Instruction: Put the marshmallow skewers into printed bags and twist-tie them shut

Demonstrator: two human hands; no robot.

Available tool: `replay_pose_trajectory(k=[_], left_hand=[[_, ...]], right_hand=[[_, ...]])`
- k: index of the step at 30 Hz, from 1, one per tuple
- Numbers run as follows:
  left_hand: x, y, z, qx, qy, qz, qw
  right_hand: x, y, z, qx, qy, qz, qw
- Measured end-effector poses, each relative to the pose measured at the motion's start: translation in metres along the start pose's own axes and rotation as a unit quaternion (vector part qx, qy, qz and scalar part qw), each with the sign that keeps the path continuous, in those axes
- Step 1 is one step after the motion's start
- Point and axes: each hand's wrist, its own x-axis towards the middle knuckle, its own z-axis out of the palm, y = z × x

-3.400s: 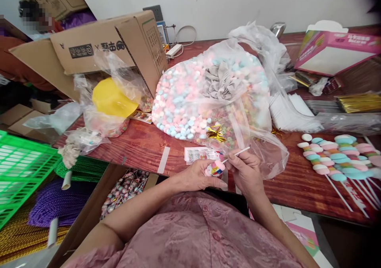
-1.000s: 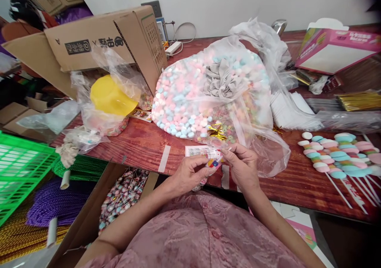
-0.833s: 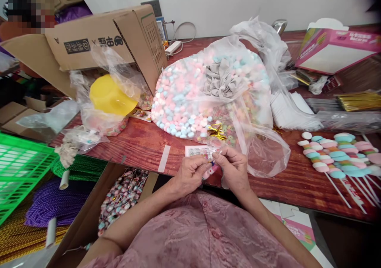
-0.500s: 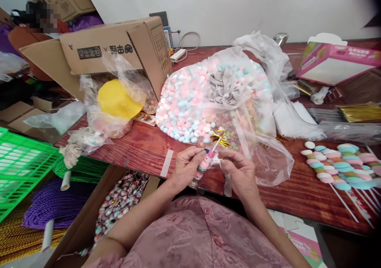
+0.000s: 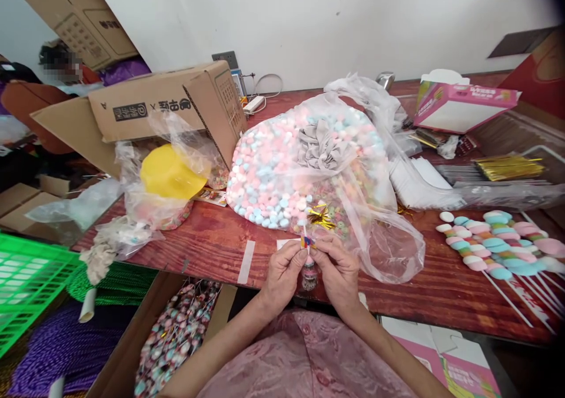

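Note:
Close together over the table's front edge, my left hand (image 5: pixel 283 270) and my right hand (image 5: pixel 339 270) both pinch the neck of a wrapped candy stick (image 5: pixel 309 275). Its clear, pink-printed wrapper hangs down between my thumbs, and a thin white stick points up and away from me. A small blue and yellow piece (image 5: pixel 307 242) shows between my fingertips; I cannot make out exactly what it is. Just beyond, gold twist ties (image 5: pixel 321 216) lie on a big clear bag of pink, white and blue marshmallows (image 5: pixel 260 174).
Marshmallow skewers (image 5: pixel 498 245) lie at the table's right, near gold ties (image 5: pixel 509 167) and a pink carton (image 5: pixel 468 106). An open cardboard box (image 5: pixel 163 100) and yellow bowl-like item (image 5: pixel 170 171) stand left. Below are a green basket (image 5: pixel 35 286) and a box of wrapped sticks (image 5: pixel 176 333).
My right hand has come in to the wrapper's neck, meeting my left. The candy stick has turned from slanted to nearly straight. The camera view has shifted slightly.

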Motion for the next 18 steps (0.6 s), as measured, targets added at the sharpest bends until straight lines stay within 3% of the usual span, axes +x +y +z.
replay_pose_trajectory(k=[8,12,15,18], left_hand=[[-0.002,0.003,0.004,0.025,-0.036,0.02,0.999],[-0.002,0.005,0.008,0.026,-0.011,0.035,0.999],[0.002,0.006,0.008,-0.01,-0.007,-0.004,1.0],[0.007,0.004,0.004,-0.088,-0.006,-0.101,0.991]], right_hand=[[0.0,-0.002,0.004,-0.083,0.022,-0.138,0.987],[0.002,-0.001,0.006,-0.091,0.011,-0.131,0.987],[0.004,0.002,0.008,-0.047,-0.002,-0.086,0.995],[0.008,0.003,0.0,-0.043,0.001,-0.075,0.996]])
